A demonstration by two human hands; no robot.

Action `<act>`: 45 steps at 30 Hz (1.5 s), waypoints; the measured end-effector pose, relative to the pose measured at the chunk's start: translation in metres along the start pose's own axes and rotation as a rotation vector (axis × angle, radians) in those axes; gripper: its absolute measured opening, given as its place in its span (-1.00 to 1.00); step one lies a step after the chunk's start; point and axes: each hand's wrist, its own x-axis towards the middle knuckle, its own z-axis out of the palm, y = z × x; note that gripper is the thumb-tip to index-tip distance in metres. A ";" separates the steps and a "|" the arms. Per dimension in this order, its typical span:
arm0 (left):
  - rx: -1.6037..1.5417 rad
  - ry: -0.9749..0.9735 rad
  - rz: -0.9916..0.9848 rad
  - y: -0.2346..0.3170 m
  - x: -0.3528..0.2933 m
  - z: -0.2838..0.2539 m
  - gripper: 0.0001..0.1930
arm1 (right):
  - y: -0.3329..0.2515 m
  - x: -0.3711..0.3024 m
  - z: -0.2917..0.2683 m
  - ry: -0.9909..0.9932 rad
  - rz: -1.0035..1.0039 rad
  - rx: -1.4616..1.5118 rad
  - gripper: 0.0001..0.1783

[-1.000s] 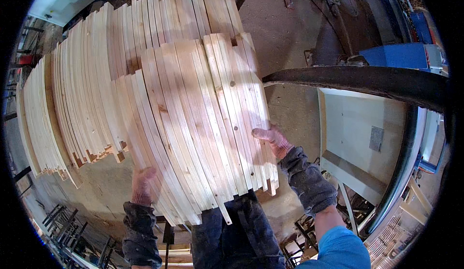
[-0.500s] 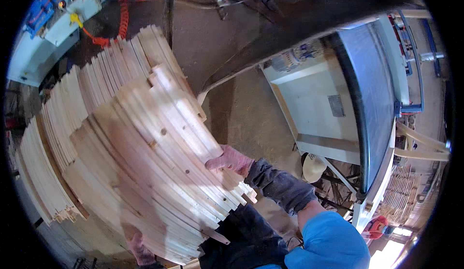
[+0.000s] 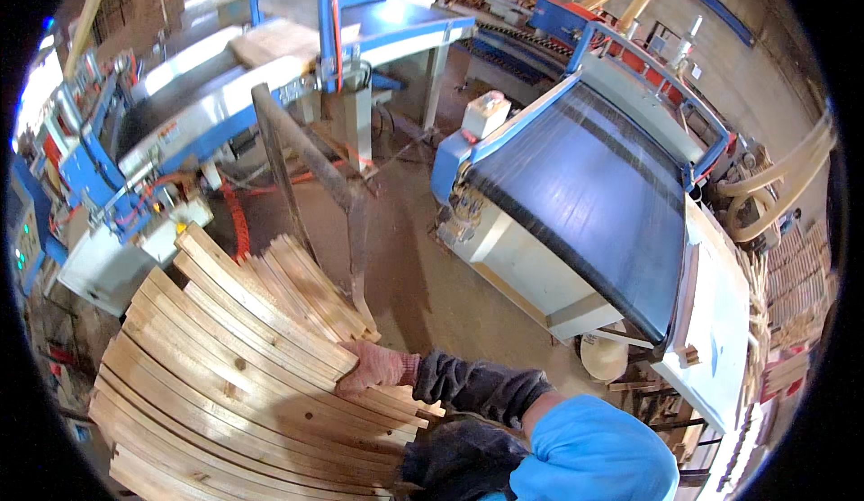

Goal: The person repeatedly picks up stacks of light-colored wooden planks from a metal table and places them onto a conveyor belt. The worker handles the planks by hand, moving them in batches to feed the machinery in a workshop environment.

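Head view | wood strips (image 3: 243,393) were left of the big blue belt (image 3: 585,204) | right hand (image 3: 373,368): fingers gripped their right side; left hand: unseen, couldn't tell | looked heavy, stiff, likely to slide; best held at both long sides

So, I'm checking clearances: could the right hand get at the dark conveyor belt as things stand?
Probably not: the right hand is holding the edge of the wooden strips, and floor separates it from the dark belt.

No text legible; label (image 3: 168,131) on blue-and-white conveyor frame (image 3: 225,123) too small to read
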 end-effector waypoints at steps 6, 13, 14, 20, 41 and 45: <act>0.021 -0.125 0.088 0.069 0.022 0.005 -0.42 | -0.082 -0.046 -0.005 0.206 -0.197 0.001 -0.15; 0.058 -0.320 0.210 0.141 0.031 0.043 -0.41 | -0.123 -0.171 -0.050 0.380 -0.293 0.198 -0.10; 0.058 -0.361 0.228 0.151 0.030 0.057 -0.41 | -0.121 -0.196 -0.060 0.423 -0.271 0.185 -0.10; -0.008 -0.700 0.350 0.190 0.027 0.192 -0.41 | -0.092 -0.336 -0.114 0.708 -0.460 0.320 -0.15; 0.165 -1.720 -0.318 0.238 -0.129 0.739 -0.32 | 0.033 -0.622 -0.215 1.566 -0.149 0.742 -0.64; 0.336 -1.759 -0.483 0.206 -0.098 0.820 -0.29 | 0.027 -0.619 -0.233 1.619 -0.156 0.850 -0.70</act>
